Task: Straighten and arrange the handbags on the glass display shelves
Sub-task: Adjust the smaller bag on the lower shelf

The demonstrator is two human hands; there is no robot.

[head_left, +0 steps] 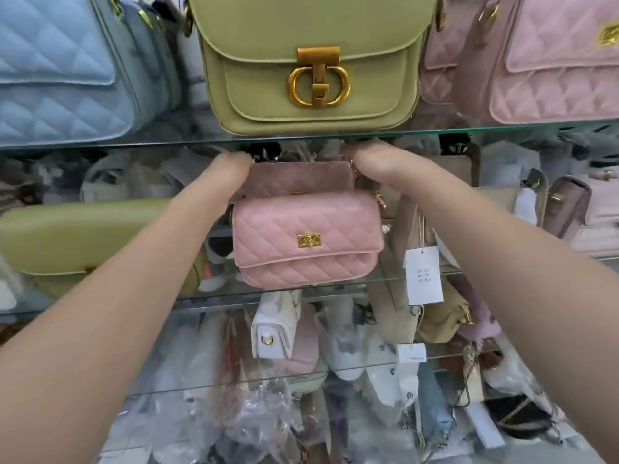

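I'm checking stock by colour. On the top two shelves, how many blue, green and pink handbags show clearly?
Blue: 1, quilted blue bag, up top.
Green: 2, green clasp bag up top, plain green bag below.
Pink: 3, top-right pink bag, centre pink bag, dusty pink bag behind it.
Total: 6. Other pinkish bags at the right are too unclear to count.

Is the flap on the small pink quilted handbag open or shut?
Shut. On the small pink quilted handbag, the flap lies flat over the front, with the square gold clasp near its lower edge.
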